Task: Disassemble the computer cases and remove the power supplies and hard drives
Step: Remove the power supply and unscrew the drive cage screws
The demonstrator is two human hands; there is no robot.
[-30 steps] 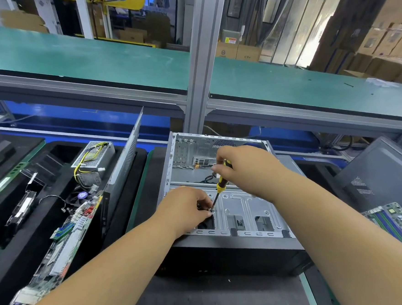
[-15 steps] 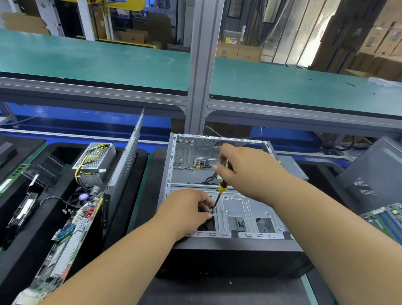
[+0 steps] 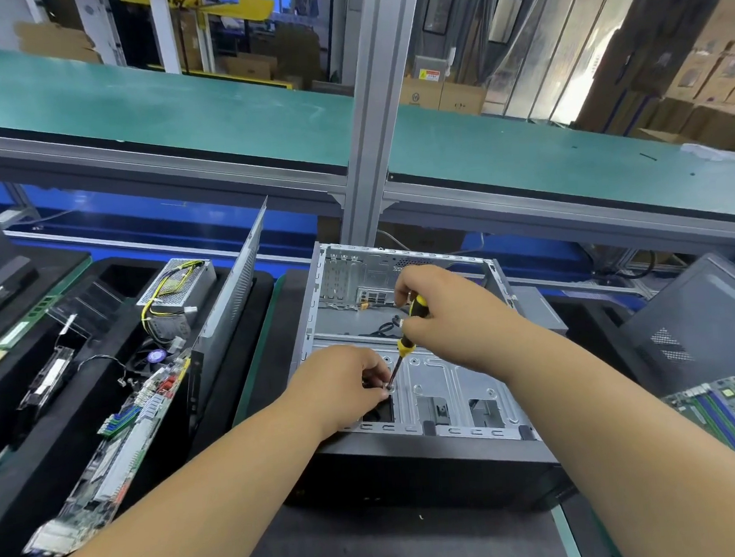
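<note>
Computer case [image 3: 410,362] lies open on its side on the bench [image 3: 376,547], directly in front of the person, with its long axis running away from the body. The right hand [image 3: 451,316] grips the yellow-and-black handle of a screwdriver [image 3: 407,338]. The shaft slants down and toward the left, and its tip meets a screw [image 3: 390,388] on the metal drive bay plate [image 3: 451,385] at the near end of the case. The left hand [image 3: 343,388] is the nearer one to that screw: its fingers are curled and seem to pinch just beside the tip, but I cannot tell if they touch the screw itself or only steady the shaft. So the coming move turns on this one spot, where the tip, the screw and the left fingertips come together, and I judge the screw is being loosened.

Inside the case the far part looks almost bare, with only a few cables [image 3: 388,327] and the rear port openings. No power supply or hard drive is plainly visible there. In the black tray [image 3: 108,270] to the left stand a power supply with yellow wires [image 3: 175,291], a grey side panel [image 3: 232,296] leaning upright, and a motherboard [image 3: 120,439]. Another circuit board [image 3: 732,418] lies at the right edge.
</note>
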